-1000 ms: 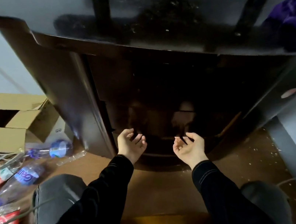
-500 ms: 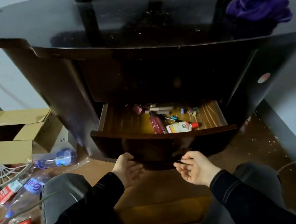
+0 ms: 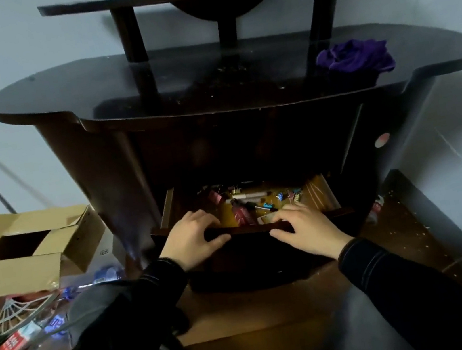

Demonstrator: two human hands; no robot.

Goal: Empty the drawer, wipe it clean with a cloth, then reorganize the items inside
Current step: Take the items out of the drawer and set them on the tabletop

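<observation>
The bottom drawer point(image 3: 321, 190) of a dark wooden dresser stands pulled out. Inside lie several small items: a dark red tube point(image 3: 240, 215), a pale pen-like stick point(image 3: 252, 195), binder clips point(image 3: 293, 195) and a white bottle partly hidden by my right hand. My left hand point(image 3: 193, 238) grips the drawer's front rim left of centre, fingers inside and thumb on the front. My right hand point(image 3: 303, 228) holds the same rim right of centre. A crumpled purple cloth point(image 3: 355, 58) sits on the right of the dresser top point(image 3: 149, 85).
An open cardboard box point(image 3: 21, 253) stands on the floor to the left, with plastic bottles point(image 3: 14, 345) and a white fan grille point(image 3: 18, 311) in front of it. My knees frame the bottom of the view. The wooden floor on the right is speckled with crumbs.
The drawer went from closed to pulled out. Both hands rose from below its front to grip the top rim. My head has moved back and up, showing the whole dresser.
</observation>
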